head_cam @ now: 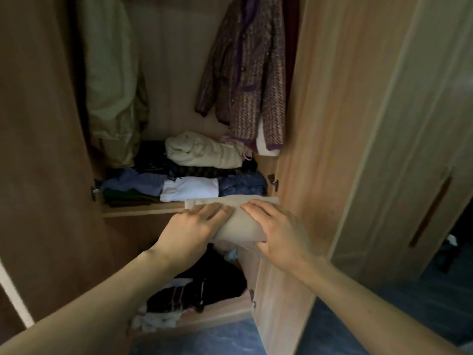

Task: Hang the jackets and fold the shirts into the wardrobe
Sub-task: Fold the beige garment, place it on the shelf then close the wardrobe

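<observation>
A folded beige shirt (239, 221) is held between both hands at the front edge of the wardrobe's middle shelf (138, 210). My left hand (194, 226) lies on its left side with fingers on top. My right hand (276, 230) grips its right side, fingers on top and thumb underneath. The shirt's far edge reaches over the shelf. Inside the wardrobe hang a pale green jacket (112, 80) on the left and a purple patterned jacket (248, 73) on the right.
Folded clothes fill the shelf: a cream bundle (202, 152), a white shirt (189, 189), blue and dark items. A lower shelf holds dark crumpled clothes (204, 285). Open wardrobe doors stand at left (38, 149) and right (332, 124). Another closed door (409, 149) is further right.
</observation>
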`<state>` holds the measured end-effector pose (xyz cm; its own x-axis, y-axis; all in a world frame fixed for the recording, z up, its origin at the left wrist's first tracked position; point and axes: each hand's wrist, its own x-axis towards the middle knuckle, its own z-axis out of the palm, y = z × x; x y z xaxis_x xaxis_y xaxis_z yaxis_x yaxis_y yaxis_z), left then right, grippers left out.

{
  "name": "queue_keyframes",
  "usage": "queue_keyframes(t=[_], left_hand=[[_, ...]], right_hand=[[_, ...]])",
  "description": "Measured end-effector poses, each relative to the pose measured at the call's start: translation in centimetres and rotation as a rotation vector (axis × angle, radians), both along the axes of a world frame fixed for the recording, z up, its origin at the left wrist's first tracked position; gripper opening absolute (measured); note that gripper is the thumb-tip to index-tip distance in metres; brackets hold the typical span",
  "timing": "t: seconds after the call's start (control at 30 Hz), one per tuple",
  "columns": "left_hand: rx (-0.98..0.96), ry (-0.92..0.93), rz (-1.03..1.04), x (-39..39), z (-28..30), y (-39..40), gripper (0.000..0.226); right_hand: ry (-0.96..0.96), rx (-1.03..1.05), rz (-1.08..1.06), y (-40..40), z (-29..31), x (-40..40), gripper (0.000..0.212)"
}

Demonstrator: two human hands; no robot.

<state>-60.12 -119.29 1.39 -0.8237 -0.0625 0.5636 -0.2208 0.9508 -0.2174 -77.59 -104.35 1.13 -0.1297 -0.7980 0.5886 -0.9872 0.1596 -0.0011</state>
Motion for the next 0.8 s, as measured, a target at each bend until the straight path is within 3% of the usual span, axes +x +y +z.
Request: queue_keyframes(t=[0.43, 0.73, 0.8], left_hand=[[-0.031, -0.01, 0.214, -8.8, 0.7, -13.0, 0.057], [-0.005, -0.013, 0.231, -11.9, -2.0, -25.8, 0.051], [0.012, 0.002, 0.19, -12.9, -2.4, -29.1, 0.06]], right_hand=[[0.02, -0.03, 0.203, -17.1, -0.3, -11.5, 0.084], [0.039, 0.039, 0.252, -30.1, -2.0, -15.1, 0.091], [0.054, 0.045, 0.237, -33.0, -2.3, -16.0, 0.09]])
